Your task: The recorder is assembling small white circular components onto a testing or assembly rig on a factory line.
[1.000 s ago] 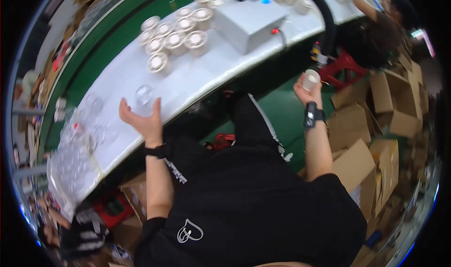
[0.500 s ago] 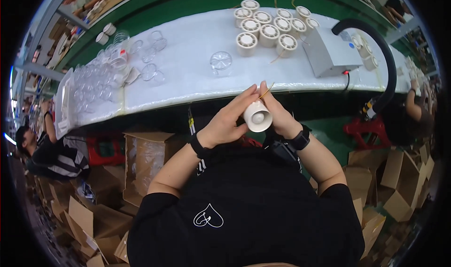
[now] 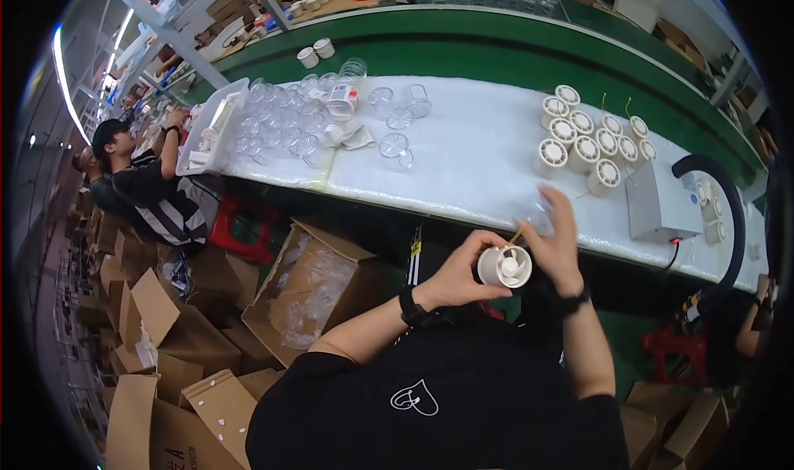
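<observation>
In my left hand (image 3: 459, 273) is a white cylindrical fan housing (image 3: 491, 281), its open end facing me and a small bladed fan (image 3: 512, 265) visible inside. A yellowish wire (image 3: 518, 236) sticks out at its far side. Just beyond it, my right hand (image 3: 556, 251) is smeared by motion at the table's front edge. Between its thumb and fingers is a clear round plastic cover (image 3: 537, 213), blurred and partly hidden. On the table stand several similar white housings (image 3: 585, 149) with slotted round tops, some with wires rising from them.
Clear plastic cups and covers (image 3: 281, 119) crowd the left of the white-covered table (image 3: 463, 152), beside a white bin (image 3: 207, 131). A grey box (image 3: 662, 201) with a black hose (image 3: 732, 189) stands right. Cardboard boxes (image 3: 318, 292) fill the floor left; a person (image 3: 149, 181) sits there.
My view has swung left. My right hand has left the housing and now has the clear cover, gone from its earlier spot on the table. The left hand still grips the housing.
</observation>
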`<control>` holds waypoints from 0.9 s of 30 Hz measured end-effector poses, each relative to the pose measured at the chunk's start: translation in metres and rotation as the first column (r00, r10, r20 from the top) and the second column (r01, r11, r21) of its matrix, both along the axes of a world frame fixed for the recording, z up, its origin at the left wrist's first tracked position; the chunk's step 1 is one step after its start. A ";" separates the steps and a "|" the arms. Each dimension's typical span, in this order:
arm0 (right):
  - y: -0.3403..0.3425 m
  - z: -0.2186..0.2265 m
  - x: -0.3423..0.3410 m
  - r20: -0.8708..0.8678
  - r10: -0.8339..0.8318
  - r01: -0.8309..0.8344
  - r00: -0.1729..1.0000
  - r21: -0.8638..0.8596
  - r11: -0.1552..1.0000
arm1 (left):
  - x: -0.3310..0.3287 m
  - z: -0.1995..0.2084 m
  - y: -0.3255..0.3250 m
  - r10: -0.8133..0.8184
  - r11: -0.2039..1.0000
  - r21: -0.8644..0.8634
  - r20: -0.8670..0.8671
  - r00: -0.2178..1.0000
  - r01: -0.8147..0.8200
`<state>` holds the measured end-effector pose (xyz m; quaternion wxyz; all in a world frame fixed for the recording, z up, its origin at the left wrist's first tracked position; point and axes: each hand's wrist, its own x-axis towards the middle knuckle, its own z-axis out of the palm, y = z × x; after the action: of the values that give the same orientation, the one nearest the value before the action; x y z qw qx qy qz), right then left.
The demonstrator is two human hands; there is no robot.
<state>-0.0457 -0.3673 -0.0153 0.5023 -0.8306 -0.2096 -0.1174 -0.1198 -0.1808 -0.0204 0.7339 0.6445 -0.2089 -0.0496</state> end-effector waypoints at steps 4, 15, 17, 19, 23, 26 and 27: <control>-0.095 -0.041 -0.083 -0.523 0.070 0.424 0.849 0.755 0.500 | 0.007 -0.010 -0.018 -0.099 0.994 -0.040 -0.024 0.995 0.098; -0.263 -0.082 -0.127 -0.367 -0.242 0.237 0.898 0.867 -0.438 | 0.019 -0.011 -0.071 -0.272 0.946 0.189 0.015 0.962 0.264; -0.273 -0.088 -0.134 -0.445 -0.269 0.249 0.854 0.804 -0.539 | 0.019 -0.008 -0.079 -0.262 0.931 0.268 0.012 0.965 0.249; -0.271 -0.089 -0.142 -0.452 -0.261 0.265 0.853 0.806 -0.530 | 0.018 -0.009 -0.088 -0.295 0.921 0.279 0.045 0.954 0.271; -0.235 -0.069 -0.144 -0.525 -0.026 0.490 0.850 0.809 -0.325 | 0.020 -0.001 -0.095 -0.329 0.887 0.416 0.262 0.907 0.201; -0.188 -0.032 -0.131 -0.593 0.124 0.591 0.796 0.805 0.056 | 0.031 0.008 -0.097 -0.432 0.783 0.621 0.506 0.747 0.032; -0.174 -0.021 -0.125 -0.589 0.099 0.557 0.802 0.797 0.233 | 0.034 0.010 -0.097 -0.458 0.756 0.653 0.567 0.684 -0.035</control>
<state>-0.1711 -0.5415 -0.0360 0.9067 -0.3749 0.1826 -0.0629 -0.0857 -0.2779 -0.0109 0.3340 0.7853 -0.5196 0.0418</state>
